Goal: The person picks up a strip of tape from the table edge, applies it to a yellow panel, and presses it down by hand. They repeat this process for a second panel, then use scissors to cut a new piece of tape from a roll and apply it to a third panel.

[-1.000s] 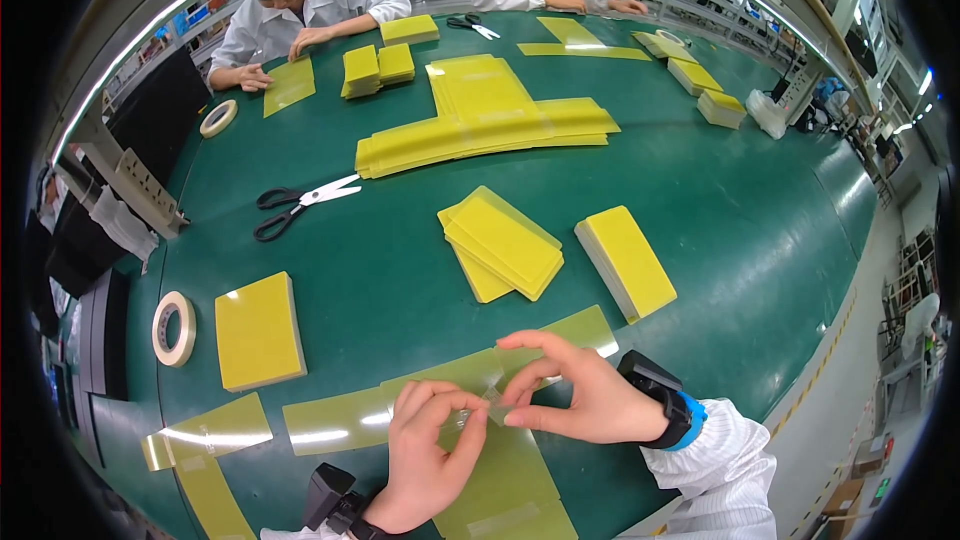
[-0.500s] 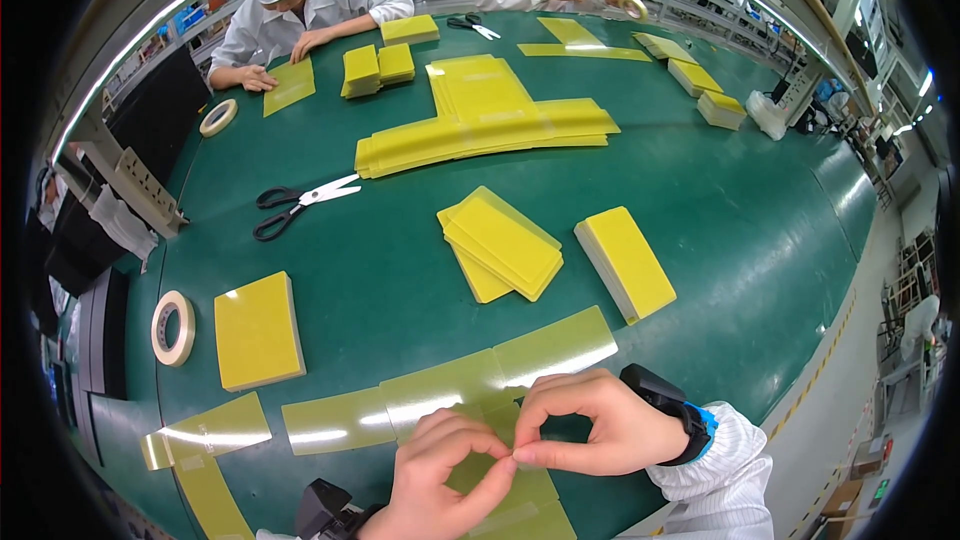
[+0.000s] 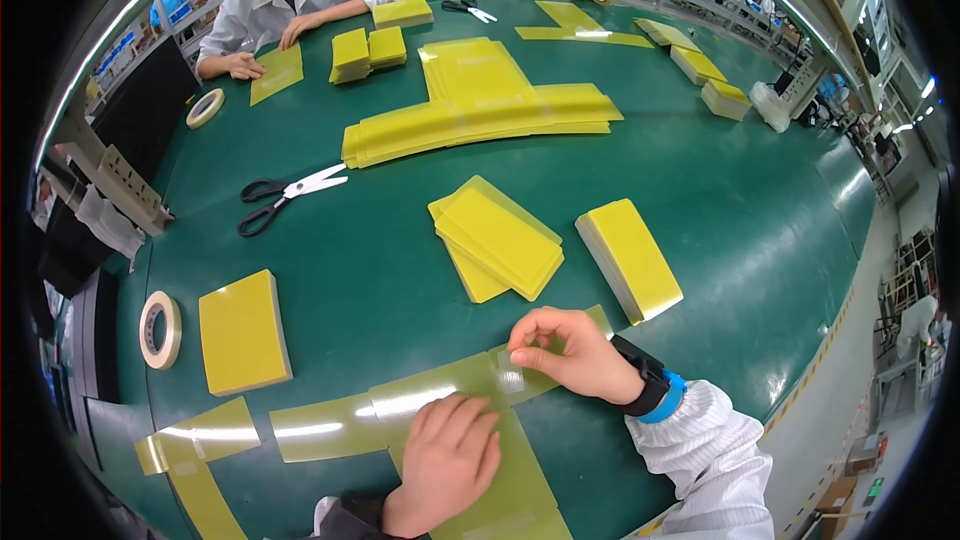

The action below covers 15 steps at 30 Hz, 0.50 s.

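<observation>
My left hand (image 3: 445, 465) is open, its fingers lying over the joined translucent yellow sheets (image 3: 430, 385) near the table's front edge. Farther right, my right hand (image 3: 580, 360) pinches thumb and forefinger at a small strip of clear tape (image 3: 510, 375), which sits over the seam between two end sheets. The sheets form a T: a row across, with a wider piece running toward me under my left hand. Beyond my right hand stands a thick stack of yellow sheets (image 3: 635, 255); left of it lies a small fanned pile (image 3: 497, 240).
A tape roll (image 3: 160, 330) and a square stack (image 3: 240, 330) lie at left, with a smaller joined piece (image 3: 210, 435) nearer me. Black-handled scissors (image 3: 290, 198) lie below a large T-shaped pile (image 3: 480, 105). Two co-workers in white (image 3: 300, 10) work across the green table (image 3: 720, 210).
My hands, fingertips together before, have parted. The right moved away from me to the far seam with the tape; the left flattened onto the sheets. A co-worker's tape roll shifted left.
</observation>
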{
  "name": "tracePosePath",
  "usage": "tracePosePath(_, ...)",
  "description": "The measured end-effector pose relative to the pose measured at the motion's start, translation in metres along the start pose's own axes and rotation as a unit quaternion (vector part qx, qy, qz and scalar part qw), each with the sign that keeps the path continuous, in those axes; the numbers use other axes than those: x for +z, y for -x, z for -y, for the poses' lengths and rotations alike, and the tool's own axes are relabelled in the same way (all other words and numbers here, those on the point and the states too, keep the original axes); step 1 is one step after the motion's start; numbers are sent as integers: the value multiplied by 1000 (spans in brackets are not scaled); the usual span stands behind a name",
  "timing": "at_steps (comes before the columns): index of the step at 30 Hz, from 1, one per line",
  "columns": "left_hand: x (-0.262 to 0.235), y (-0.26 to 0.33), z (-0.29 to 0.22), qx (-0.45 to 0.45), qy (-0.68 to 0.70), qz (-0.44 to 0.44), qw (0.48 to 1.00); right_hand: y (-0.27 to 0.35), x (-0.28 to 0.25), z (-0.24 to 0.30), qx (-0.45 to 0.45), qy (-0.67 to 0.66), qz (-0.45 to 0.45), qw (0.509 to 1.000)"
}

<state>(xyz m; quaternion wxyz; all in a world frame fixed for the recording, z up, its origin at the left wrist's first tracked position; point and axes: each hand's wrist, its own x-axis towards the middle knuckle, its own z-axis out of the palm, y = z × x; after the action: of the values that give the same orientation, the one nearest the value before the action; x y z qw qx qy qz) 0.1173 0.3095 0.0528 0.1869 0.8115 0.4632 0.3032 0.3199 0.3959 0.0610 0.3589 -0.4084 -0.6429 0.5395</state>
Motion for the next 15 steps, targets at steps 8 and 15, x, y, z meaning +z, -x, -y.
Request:
tracePosePath(8,21,7,10,66,-148,22,987,0,11,-16,-6,144,13,989)
tracePosePath(15,22,9,10,82,-167,20,982,4,17,-20,-18,196,12,980)
